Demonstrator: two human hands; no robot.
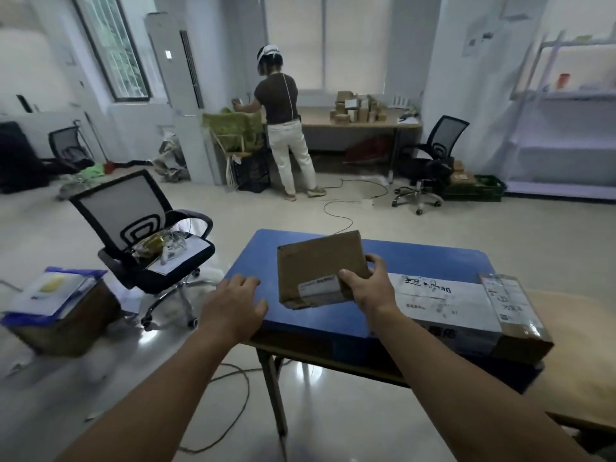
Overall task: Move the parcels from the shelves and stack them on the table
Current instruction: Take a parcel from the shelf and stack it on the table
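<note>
My right hand (pixel 368 284) grips a flat brown cardboard parcel (pixel 316 265) by its right edge, thumb on top, and holds it tilted just above the blue table (pixel 416 261). A white label sits on the parcel's near side. My left hand (pixel 235 303) hovers open over the table's near left corner, fingers spread, a little left of the parcel. A long parcel (pixel 466 311) with a white printed face and brown taped end lies on the table's right side.
A black mesh office chair (pixel 146 235) with clutter on its seat stands left of the table. A cardboard box (pixel 63 315) with papers sits lower left. A person (pixel 283 128) works at a far desk. White shelves (pixel 566 111) stand at the right wall. Cables lie on the floor.
</note>
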